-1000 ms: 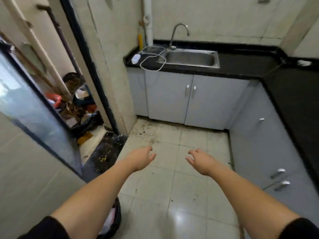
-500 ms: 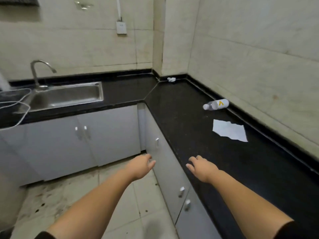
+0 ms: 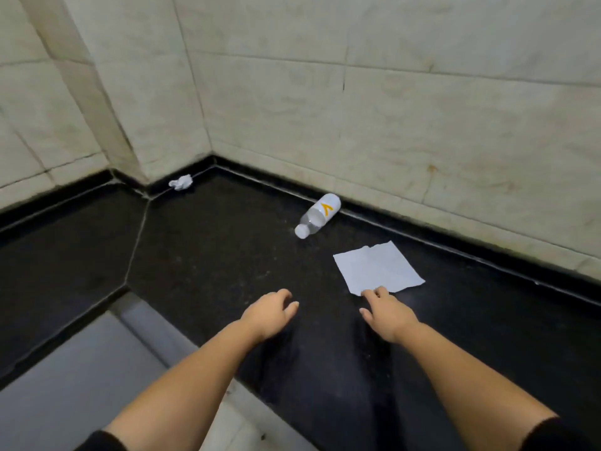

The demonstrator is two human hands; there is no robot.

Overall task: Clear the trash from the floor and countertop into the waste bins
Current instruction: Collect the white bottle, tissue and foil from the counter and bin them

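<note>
Head view: my right hand reaches, empty and loosely spread, to the paper sheet; left hand hovers empty beside it for the bottle beyond.

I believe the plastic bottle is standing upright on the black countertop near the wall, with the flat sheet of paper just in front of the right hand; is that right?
Not quite: in the head view the plastic bottle lies on its side on the black countertop near the wall. The flat sheet of paper is indeed just in front of the right hand.

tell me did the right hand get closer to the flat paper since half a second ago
Yes. The right hand has come forward along the countertop, its fingertips now at the paper sheet.
</note>
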